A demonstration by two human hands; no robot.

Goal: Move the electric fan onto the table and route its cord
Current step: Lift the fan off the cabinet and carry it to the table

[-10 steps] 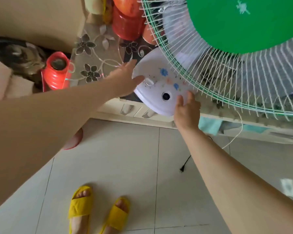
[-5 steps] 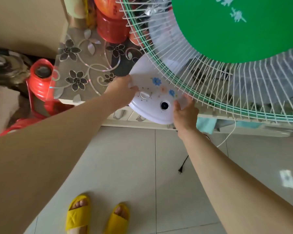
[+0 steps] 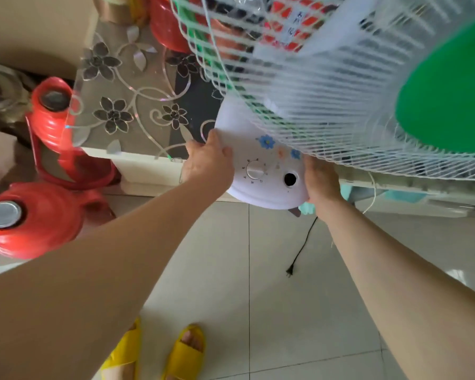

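Pale floor tiles (image 3: 217,270) run below a flower-patterned glass desk (image 3: 126,105). Both hands clamp the round white base of the electric fan (image 3: 261,149), left hand (image 3: 207,163) and right hand (image 3: 322,181) on opposite sides, over the desk's front edge. Its dial faces up; dial markings are unreadable. A black cord with plug (image 3: 299,250) dangles to the floor.

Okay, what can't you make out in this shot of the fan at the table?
Head view only:
- Whether the fan base rests on the table: its underside is hidden, its front overhangs the edge.
- Where the cord meets the fan: the right hand covers it.
- Dial markings: too small.
- Items behind the grille: blurred.
- Left hand fingers: curled under the base.
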